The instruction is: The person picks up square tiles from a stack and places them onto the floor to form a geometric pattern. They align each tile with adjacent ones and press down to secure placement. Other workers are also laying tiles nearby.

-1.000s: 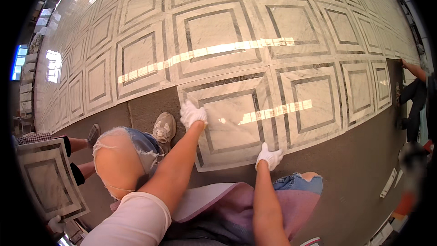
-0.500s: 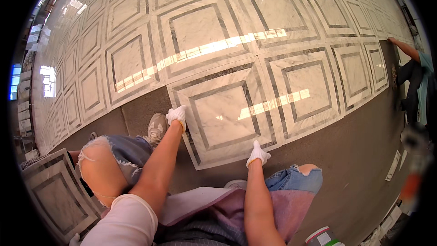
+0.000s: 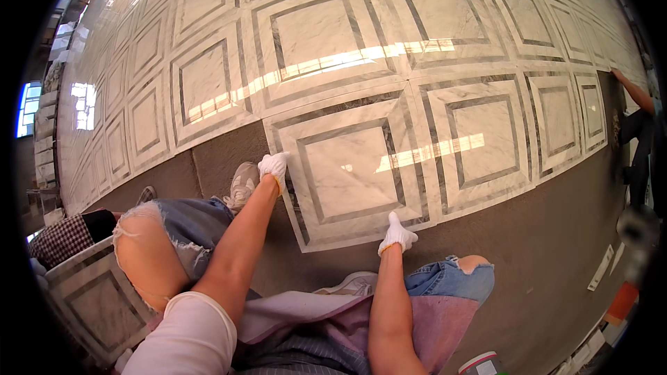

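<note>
A wide floor of white marble tiles (image 3: 333,48), each with a grey square border, fills most of the view and gives way to bare grey screed (image 3: 535,264) nearer the person. The laid field already runs far beyond the front tile (image 3: 347,170), which sits at the edge of that field, flush with its neighbours as far as can be seen. Bare screed is left along its near side and to its left, so the rows there look unfinished.

The left hand (image 3: 273,165), in a white glove, presses flat on the front tile's left edge. The right hand (image 3: 397,235), also gloved, rests fingers-down on its near edge. Neither grips anything.

Left of the front tile, a spare tile (image 3: 97,298) leans by the person's knee. To its right, small white strips (image 3: 601,267) and an orange object (image 3: 620,302) lie on the screed, too blurred to identify.
</note>
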`<state>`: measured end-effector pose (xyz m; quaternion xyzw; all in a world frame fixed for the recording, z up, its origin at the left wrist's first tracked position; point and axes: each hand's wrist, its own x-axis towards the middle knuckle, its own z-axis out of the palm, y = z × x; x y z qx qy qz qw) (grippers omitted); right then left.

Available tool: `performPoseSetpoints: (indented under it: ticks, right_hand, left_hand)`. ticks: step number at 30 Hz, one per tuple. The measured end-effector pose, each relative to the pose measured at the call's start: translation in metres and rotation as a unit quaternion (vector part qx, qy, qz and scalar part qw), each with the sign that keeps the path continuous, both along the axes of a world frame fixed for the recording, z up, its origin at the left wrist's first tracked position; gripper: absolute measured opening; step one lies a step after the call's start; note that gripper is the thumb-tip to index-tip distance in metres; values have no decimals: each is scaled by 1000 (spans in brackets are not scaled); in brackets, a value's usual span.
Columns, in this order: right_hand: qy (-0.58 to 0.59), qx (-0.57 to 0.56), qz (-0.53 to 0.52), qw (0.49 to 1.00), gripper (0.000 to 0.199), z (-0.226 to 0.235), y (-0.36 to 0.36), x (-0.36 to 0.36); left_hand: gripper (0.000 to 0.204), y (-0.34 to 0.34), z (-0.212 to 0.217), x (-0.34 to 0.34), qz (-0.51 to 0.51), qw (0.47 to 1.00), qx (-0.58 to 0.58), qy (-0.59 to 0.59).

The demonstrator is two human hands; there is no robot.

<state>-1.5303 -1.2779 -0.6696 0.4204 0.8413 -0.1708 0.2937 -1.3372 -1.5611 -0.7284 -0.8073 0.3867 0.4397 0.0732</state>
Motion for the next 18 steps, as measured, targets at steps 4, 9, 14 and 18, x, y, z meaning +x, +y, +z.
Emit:
performPoseSetpoints:
  ticks: [4, 9, 14, 18]
  right_hand:
    - [-19, 35, -13, 999, 85, 5, -14, 2]
    - [-24, 7, -53, 998, 92, 5, -9, 16]
    - [-102, -48, -79, 991, 116, 11, -16, 35]
    - [-70, -88, -126, 986, 122, 14, -21, 36]
  left_hand:
    - [59, 1, 10, 1, -43, 999, -7, -16]
    - [72, 14, 39, -22, -55, 996, -53, -55]
    - [73, 14, 71, -36, -43, 993, -78, -72]
    - [74, 9, 73, -37, -27, 996, -58, -69]
